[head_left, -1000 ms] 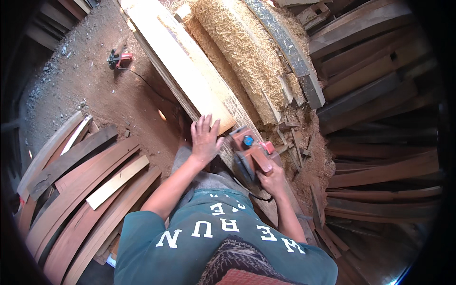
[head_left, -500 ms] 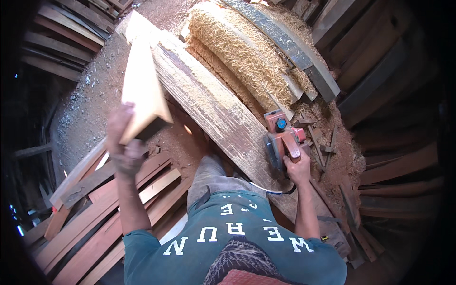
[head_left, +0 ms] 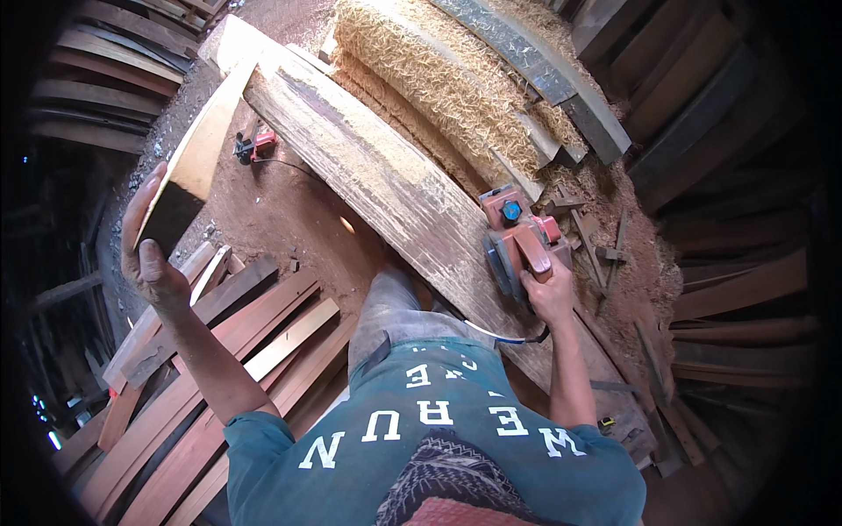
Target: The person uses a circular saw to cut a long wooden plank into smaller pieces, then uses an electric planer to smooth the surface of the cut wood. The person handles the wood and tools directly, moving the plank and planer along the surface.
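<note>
On the left, a pale wooden plank (head_left: pixel 200 140) slants with its near end raised and its far end over the far part of the workbench plank. My left hand (head_left: pixel 153 254) is closed round its near end, the long fingers along the outer edge and the thumb at the shadowed end face. At the right, an orange-brown electric planer (head_left: pixel 519 244) with a blue knob rests on the wide, rough workbench plank (head_left: pixel 386 193). My right hand (head_left: pixel 551 296) wraps round the planer's rear handle. A power cord (head_left: pixel 500 331) trails from behind the planer toward my waist.
Wood shavings (head_left: pixel 430 79) are heaped beyond the workbench. A red power tool (head_left: pixel 254 146) lies on the ground at left. Stacked boards (head_left: pixel 237 351) lie beside my left arm; more timber (head_left: pixel 737 307) stands at right. Scrap sticks (head_left: pixel 592 250) lie right of the planer.
My left hand has swung left, taking the plank's near end with it and tilting the plank. The red tool on the ground is now uncovered. My right hand and the planer have hardly moved.
</note>
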The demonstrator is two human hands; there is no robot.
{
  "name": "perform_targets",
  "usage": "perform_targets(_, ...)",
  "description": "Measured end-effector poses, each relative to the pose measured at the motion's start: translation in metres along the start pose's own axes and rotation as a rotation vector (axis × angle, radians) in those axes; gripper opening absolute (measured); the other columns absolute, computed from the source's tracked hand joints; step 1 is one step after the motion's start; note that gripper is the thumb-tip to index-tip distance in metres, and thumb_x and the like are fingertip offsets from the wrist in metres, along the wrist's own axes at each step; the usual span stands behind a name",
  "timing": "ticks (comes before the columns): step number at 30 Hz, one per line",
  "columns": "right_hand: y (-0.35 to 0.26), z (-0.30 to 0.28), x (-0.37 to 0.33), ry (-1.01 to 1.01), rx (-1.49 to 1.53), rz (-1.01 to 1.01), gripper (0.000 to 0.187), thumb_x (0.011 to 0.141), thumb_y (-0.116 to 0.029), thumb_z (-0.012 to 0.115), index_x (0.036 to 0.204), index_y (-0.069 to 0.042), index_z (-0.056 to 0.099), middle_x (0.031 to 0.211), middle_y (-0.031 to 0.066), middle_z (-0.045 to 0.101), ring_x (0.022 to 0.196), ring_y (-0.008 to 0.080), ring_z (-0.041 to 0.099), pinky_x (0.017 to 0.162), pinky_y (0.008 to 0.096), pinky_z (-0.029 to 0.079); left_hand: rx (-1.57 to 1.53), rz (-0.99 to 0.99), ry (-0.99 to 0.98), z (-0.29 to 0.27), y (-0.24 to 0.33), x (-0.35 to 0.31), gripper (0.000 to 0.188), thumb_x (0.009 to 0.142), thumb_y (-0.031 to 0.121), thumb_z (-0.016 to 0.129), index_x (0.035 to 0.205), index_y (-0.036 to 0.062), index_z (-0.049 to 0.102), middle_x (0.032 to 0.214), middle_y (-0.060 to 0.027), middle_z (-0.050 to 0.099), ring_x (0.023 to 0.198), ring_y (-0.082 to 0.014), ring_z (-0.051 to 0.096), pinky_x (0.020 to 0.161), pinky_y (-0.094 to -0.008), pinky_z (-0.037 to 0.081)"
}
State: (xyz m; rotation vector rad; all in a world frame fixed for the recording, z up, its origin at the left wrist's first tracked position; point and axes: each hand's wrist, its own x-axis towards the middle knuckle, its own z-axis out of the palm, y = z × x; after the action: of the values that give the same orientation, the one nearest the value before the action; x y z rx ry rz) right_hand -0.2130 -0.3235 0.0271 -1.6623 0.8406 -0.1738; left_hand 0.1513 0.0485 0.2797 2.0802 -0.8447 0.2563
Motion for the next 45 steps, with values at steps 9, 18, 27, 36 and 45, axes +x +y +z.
perform_targets(9, -0.013, 0.007, 0.001, -0.048, 0.027, 0.034, 0.033, 0.086, 0.001, 0.078, 0.119, 0.005, 0.073, 0.106, 0.0095, 0.078, 0.100, 0.0145, 0.072, 0.090, 0.0332, 0.057, 0.307, 0.036, -0.361, 0.150, -0.008, -0.137, 0.078, 0.090, 0.056, 0.078, 0.152, 0.0124, 0.061, 0.158, -0.0100, 0.059, 0.154, -0.0316, 0.044, 0.130, -0.0546, 0.031)
perform_targets(18, -0.037, 0.032, -0.003, -0.187, -0.190, -0.057, 0.027, 0.087, -0.006, 0.081, 0.112, 0.000, 0.072, 0.097, 0.0161, 0.079, 0.092, 0.0235, 0.078, 0.085, 0.0384, 0.060, 0.393, -0.211, -0.567, 0.295, -0.096, -0.243, 0.097, 0.084, 0.052, 0.086, 0.164, 0.0135, 0.045, 0.177, -0.0093, 0.029, 0.165, -0.0393, 0.018, 0.128, -0.0716, 0.017)
perform_targets(27, -0.027, 0.094, 0.008, -0.375, -0.201, -0.018, 0.021, 0.089, -0.003, 0.077, 0.109, 0.001, 0.071, 0.096, 0.0083, 0.076, 0.092, 0.0141, 0.070, 0.086, 0.0342, 0.058, 0.104, -0.022, -0.591, 0.248, -0.076, -0.176, 0.062, 0.095, 0.031, 0.078, 0.148, 0.0031, 0.061, 0.154, -0.0165, 0.058, 0.146, -0.0396, 0.050, 0.120, -0.0530, 0.042)
perform_targets(36, -0.104, 0.192, 0.099, -0.424, -0.315, -0.093, 0.038, 0.088, -0.003, 0.075, 0.125, 0.002, 0.070, 0.105, 0.0198, 0.079, 0.101, 0.0223, 0.077, 0.093, 0.0369, 0.059, 0.037, -0.161, -0.429, 0.222, -0.125, -0.090, 0.056, 0.092, 0.012, 0.076, 0.145, 0.0027, 0.062, 0.144, -0.0174, 0.065, 0.132, -0.0368, 0.061, 0.113, -0.0486, 0.048)
perform_targets(45, -0.192, 0.347, 0.243, -0.481, -0.381, -0.196, 0.022, 0.083, -0.012, 0.069, 0.102, -0.001, 0.072, 0.097, 0.0314, 0.074, 0.098, 0.0525, 0.071, 0.087, 0.0559, 0.057, 0.106, -0.599, -0.289, 0.165, -0.209, -0.150, 0.045, 0.095, 0.008, 0.072, 0.139, 0.0011, 0.066, 0.141, -0.0202, 0.066, 0.133, -0.0395, 0.060, 0.116, -0.0482, 0.047)
